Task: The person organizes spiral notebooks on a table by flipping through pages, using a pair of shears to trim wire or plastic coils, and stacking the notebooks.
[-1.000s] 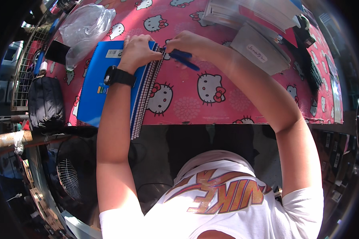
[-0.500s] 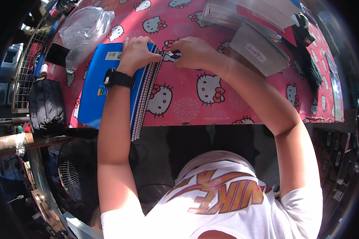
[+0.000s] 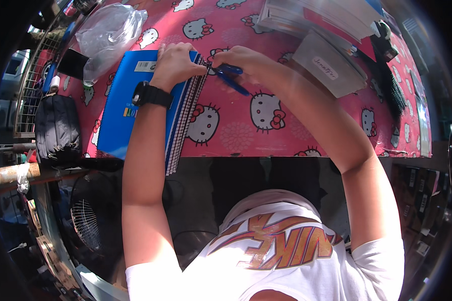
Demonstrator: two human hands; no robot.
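A stack of spiral notebooks with a blue cover [image 3: 116, 108] lies on the left of the table, its bound edge [image 3: 184, 115] facing right. My left hand [image 3: 176, 66] grips the top of the stack, thumb along the bound edge and fingers over the far end. At the upper end of that edge, my right hand [image 3: 246, 61] holds blue-handled pliers [image 3: 232, 80]. The handles are spread apart and the jaws meet the wire near my left thumb. Part of the jaws is too small to make out.
A pink patterned cloth [image 3: 236, 135] covers the table. A clear plastic bag [image 3: 108, 35] and a black flat object [image 3: 72, 66] lie far left, a black pouch [image 3: 58, 125] at the left edge. Grey booklets [image 3: 329, 65], stacked papers [image 3: 306, 17] and a black brush-like object [image 3: 394, 90] are at right.
The pliers' blue handles have swung into view, opened apart under my right hand. My left hand stays on the notebooks, with only a slight shift.
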